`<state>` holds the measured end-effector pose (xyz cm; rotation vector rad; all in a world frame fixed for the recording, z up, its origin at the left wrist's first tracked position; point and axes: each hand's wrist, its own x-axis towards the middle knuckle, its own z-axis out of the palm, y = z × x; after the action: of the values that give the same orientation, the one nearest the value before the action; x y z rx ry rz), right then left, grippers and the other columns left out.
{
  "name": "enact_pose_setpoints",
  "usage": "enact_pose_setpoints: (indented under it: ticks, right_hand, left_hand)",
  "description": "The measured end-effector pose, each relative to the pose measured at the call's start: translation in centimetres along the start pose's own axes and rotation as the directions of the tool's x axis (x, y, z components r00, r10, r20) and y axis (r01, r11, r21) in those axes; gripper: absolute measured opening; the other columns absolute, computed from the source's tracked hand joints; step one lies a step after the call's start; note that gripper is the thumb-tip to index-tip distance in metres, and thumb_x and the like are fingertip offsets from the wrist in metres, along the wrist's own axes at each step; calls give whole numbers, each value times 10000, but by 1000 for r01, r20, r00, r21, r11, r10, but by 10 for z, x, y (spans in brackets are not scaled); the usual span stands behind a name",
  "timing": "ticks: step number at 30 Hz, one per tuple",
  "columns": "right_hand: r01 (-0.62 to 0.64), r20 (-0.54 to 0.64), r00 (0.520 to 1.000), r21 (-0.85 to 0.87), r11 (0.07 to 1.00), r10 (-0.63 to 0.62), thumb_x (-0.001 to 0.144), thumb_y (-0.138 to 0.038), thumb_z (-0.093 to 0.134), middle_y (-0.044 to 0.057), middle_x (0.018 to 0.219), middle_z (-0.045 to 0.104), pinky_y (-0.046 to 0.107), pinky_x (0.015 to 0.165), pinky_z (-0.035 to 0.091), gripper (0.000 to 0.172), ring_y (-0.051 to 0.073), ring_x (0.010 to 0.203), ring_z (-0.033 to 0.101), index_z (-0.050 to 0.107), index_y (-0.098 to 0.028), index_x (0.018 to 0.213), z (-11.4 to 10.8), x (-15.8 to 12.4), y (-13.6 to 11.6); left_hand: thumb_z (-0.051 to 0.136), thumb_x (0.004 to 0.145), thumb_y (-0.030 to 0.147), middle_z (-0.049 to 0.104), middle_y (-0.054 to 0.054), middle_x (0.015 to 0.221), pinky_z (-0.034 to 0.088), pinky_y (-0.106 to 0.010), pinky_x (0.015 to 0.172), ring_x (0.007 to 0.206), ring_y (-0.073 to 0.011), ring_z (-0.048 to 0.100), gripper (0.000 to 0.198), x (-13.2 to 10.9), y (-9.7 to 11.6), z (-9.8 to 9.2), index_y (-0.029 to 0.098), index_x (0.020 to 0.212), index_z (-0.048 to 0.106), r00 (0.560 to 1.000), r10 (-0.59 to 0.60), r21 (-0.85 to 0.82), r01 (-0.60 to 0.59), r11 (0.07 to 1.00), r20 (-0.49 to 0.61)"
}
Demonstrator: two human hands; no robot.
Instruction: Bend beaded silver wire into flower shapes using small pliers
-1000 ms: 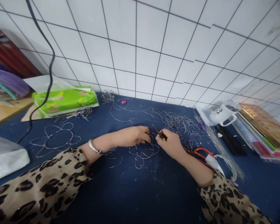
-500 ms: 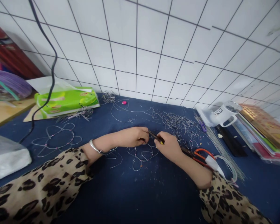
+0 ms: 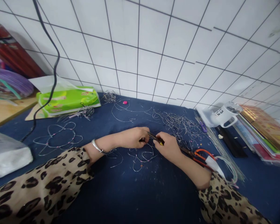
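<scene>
My right hand (image 3: 168, 145) is closed around a pair of dark pliers (image 3: 153, 136) with a bit of yellow on the handle. The jaws point left and meet the fingertips of my left hand (image 3: 140, 137). Those fingers are pinched together, and a wire flower (image 3: 142, 161) with small pink beads hangs or lies just below both hands. Whether the pinch holds that wire is too small to tell. Under my left wrist lie loose wire ends (image 3: 118, 158). A finished-looking ring of wire petals with beads (image 3: 62, 138) rests flat on the blue cloth to the left.
A heap of wire scraps (image 3: 180, 123) lies behind my right hand. Orange-handled scissors (image 3: 204, 155), straight wires (image 3: 220, 152) and a white mug (image 3: 226, 115) are on the right. A green tissue pack (image 3: 71, 99) and a black cable (image 3: 56, 67) are on the left.
The view has shifted slightly. Both hands stay close together, with the pliers' jaws still at my left fingertips; little else differs.
</scene>
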<state>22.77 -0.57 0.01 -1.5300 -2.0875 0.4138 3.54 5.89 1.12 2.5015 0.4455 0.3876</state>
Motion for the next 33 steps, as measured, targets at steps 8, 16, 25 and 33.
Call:
enact_pose_setpoints:
  ticks: [8,16,25,33]
  right_hand:
    - [15,14,1000,-2,1000,-15,749,-210,532,-13,739,582,227,663,358,60,120,703,514,567,-197,797,0,0,0]
    - [3,72,997,16,1000,-4,738,-211,542,-30,688,564,218,617,330,43,107,649,488,575,-202,765,-4,-1,-5]
    - [-34,60,998,54,998,31,749,-233,528,-23,702,569,214,621,339,50,112,665,498,566,-204,764,-4,0,-6]
    - [-31,72,997,58,998,27,751,-237,529,-23,722,577,217,623,338,64,113,673,502,571,-205,787,-5,0,-5]
  left_hand:
    - [475,674,37,541,-40,870,433,-215,621,692,-104,526,183,-1,-2,3,132,747,613,999,-34,0,34,999,-18]
    - [470,656,30,535,-30,827,432,-220,626,706,-115,527,188,0,-1,3,135,736,604,999,-41,-19,40,999,-34]
    - [507,708,65,567,-29,812,436,-228,665,758,-129,542,155,1,2,-4,147,759,628,1000,-9,-32,10,999,6]
    - [546,814,208,619,-46,866,452,-266,733,808,-146,568,169,1,3,-8,170,950,640,1000,-3,-6,3,1000,-25]
